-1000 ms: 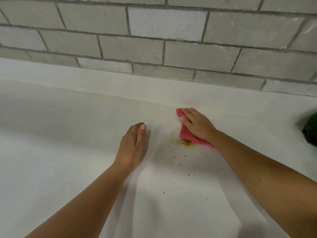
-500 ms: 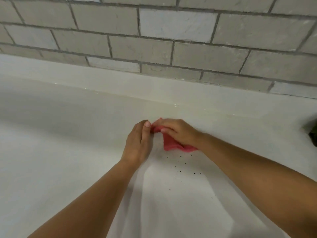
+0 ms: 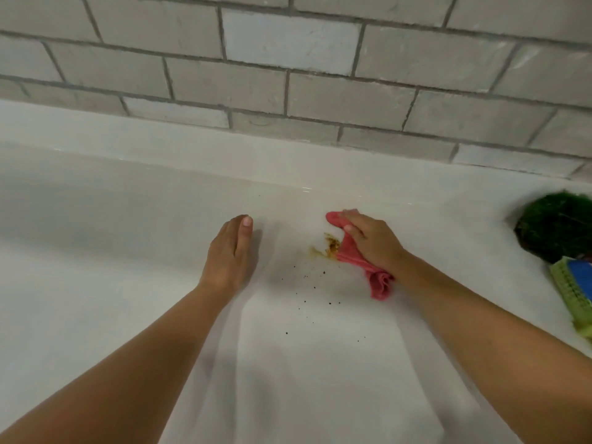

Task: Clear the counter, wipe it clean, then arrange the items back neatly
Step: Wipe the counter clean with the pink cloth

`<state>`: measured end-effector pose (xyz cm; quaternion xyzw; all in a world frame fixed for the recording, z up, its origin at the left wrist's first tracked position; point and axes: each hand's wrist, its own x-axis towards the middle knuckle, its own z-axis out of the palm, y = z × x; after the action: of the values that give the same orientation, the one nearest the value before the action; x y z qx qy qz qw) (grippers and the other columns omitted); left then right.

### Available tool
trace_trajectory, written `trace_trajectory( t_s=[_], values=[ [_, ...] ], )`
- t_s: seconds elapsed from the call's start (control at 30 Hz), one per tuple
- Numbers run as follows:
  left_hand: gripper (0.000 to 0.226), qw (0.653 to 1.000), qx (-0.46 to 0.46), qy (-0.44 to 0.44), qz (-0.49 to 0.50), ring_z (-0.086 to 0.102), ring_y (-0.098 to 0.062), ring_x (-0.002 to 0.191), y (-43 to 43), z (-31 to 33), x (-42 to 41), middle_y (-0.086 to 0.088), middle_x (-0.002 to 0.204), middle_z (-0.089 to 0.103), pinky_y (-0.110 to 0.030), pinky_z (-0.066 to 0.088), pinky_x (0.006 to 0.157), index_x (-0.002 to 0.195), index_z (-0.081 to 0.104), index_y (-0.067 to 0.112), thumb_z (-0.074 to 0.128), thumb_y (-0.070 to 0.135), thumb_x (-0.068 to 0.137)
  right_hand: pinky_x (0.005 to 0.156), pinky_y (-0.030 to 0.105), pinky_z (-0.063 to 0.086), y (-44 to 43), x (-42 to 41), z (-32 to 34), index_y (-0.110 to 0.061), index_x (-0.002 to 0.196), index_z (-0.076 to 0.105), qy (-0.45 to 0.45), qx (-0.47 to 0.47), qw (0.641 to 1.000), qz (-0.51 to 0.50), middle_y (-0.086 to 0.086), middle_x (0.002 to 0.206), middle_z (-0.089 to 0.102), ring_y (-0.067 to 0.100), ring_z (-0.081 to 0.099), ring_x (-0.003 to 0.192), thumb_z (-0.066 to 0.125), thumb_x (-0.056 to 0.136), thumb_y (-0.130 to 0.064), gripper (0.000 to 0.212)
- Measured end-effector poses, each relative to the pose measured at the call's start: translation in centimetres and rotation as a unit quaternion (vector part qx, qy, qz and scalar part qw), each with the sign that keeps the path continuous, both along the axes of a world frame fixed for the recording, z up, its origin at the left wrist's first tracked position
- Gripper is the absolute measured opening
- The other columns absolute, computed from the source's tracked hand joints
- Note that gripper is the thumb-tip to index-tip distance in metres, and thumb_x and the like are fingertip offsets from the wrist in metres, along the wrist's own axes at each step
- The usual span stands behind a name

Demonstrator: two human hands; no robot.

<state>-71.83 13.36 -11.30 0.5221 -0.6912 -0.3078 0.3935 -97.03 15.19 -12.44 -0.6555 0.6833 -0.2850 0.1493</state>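
My right hand presses a bunched red cloth flat onto the white counter, with the fingers and thumb lying over it. The cloth sticks out past the fingertips and trails under the wrist. A brown-orange smear lies just left of the cloth. Several dark crumbs are scattered in front of the smear. Palm down on the counter to the left of the smear rests my left hand, fingers straight and holding nothing.
A grey brick-tile wall rises behind a low white ledge at the back of the counter. At the right edge sit a dark green leafy thing and a green-and-blue item, both partly cut off.
My right hand slid the cloth left until it met my left hand, then back right, uncovering the smear again. My left hand stayed in place. The view shifted, bringing the items at the right edge into sight.
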Motion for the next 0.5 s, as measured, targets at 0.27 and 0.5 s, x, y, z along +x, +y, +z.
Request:
trace_trajectory(
  t_s=[0.27, 0.5],
  values=[
    [0.044, 1.000, 0.008, -0.003, 0.000, 0.047, -0.024, 0.119, 0.2, 0.3, 0.1, -0.009, 0.123, 0.056, -0.022, 0.027, 0.090, 0.122, 0.053, 0.006, 0.025, 0.032, 0.101, 0.109, 0.022, 0.034, 4.7, 3.3, -0.1, -0.017, 0.122, 0.060, -0.047, 0.032, 0.987, 0.152, -0.009, 0.127, 0.060, 0.006, 0.053, 0.121, 0.042, 0.097, -0.008, 0.033],
    [0.043, 1.000, 0.007, 0.001, 0.001, 0.048, -0.024, 0.117, -0.1, 0.2, 0.2, -0.008, 0.118, 0.057, -0.022, 0.028, 0.089, 0.119, 0.055, 0.006, 0.025, 0.032, 0.101, 0.101, 0.015, 0.036, 2.6, 3.0, 0.8, -0.023, 0.122, 0.061, -0.018, 0.027, 0.999, 0.035, -0.009, 0.124, 0.062, 0.009, 0.057, 0.116, 0.044, 0.095, -0.007, 0.035]
  ],
)
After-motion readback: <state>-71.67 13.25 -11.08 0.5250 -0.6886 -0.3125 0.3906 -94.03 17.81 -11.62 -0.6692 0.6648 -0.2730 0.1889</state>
